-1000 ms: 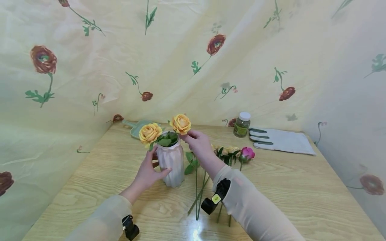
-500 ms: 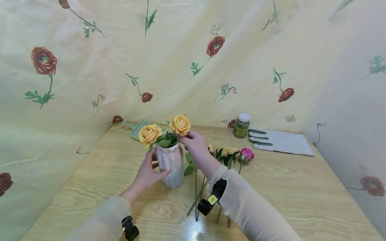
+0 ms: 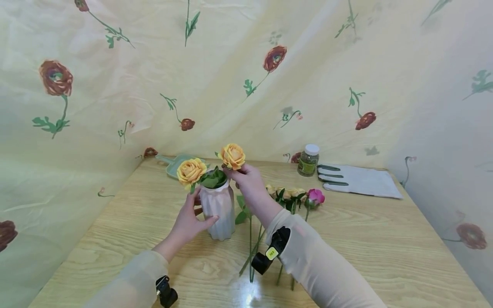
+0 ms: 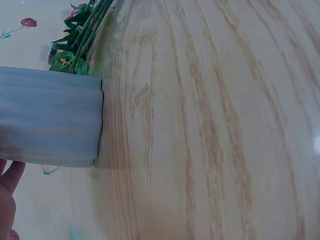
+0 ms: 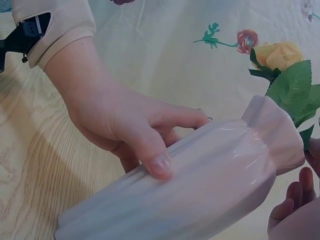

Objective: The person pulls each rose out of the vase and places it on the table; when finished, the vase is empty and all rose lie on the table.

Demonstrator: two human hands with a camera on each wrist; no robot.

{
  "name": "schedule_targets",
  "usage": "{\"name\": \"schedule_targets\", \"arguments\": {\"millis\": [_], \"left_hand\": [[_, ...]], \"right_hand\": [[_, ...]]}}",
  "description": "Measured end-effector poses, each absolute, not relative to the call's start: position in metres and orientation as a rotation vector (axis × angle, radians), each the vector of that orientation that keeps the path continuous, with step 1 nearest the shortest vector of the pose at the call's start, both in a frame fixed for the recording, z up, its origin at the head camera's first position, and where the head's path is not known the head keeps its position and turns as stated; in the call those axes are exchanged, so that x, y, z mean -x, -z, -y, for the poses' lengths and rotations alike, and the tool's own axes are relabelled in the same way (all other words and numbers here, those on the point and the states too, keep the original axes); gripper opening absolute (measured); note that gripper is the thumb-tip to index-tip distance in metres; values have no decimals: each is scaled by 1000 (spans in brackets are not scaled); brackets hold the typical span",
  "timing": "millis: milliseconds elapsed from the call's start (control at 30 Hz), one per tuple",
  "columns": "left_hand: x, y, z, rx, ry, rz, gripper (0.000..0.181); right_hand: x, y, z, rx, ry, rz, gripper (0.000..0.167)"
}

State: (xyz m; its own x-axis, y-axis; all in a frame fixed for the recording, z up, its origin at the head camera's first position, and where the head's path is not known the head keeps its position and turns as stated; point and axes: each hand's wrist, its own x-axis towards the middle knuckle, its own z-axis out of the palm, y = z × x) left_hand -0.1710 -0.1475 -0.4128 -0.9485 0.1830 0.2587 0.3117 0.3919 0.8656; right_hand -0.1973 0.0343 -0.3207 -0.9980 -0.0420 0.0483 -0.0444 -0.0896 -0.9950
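A white pleated vase (image 3: 218,209) stands upright on the table, and my left hand (image 3: 188,220) grips its left side, thumb across the front. In the right wrist view that thumb lies on the vase (image 5: 200,180) wall. One yellow rose (image 3: 191,171) leans out over the left of the rim, with green leaves filling the mouth. My right hand (image 3: 249,184) pinches a second yellow rose (image 3: 232,156) just under its bloom, at the rim's right side. Its stem inside the vase is hidden. Only a little of my right hand (image 5: 295,205) shows in the right wrist view.
Several cut roses lie right of the vase, including a pink rose (image 3: 316,196), their green stems (image 3: 251,248) pointing towards me. Behind are a lidded jar (image 3: 308,160), a grey-white glove (image 3: 362,179) and a pale green dustpan-like object (image 3: 175,164). A flower-printed sheet (image 3: 215,77) hangs behind.
The second rose's bloom dips slightly, then ends a little higher and further right, my right hand's fingers shifting with it. My left hand and the vase stay almost still.
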Motion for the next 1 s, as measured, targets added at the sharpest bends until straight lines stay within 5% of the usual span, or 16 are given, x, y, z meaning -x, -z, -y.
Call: {"name": "schedule_targets", "arguments": {"millis": [800, 1000], "left_hand": [[174, 415, 147, 454, 1606, 2495, 92], [174, 415, 147, 463, 1603, 2484, 92]], "right_hand": [[200, 298, -42, -239, -2519, 1677, 32], [200, 294, -45, -288, -2538, 1681, 19]]}}
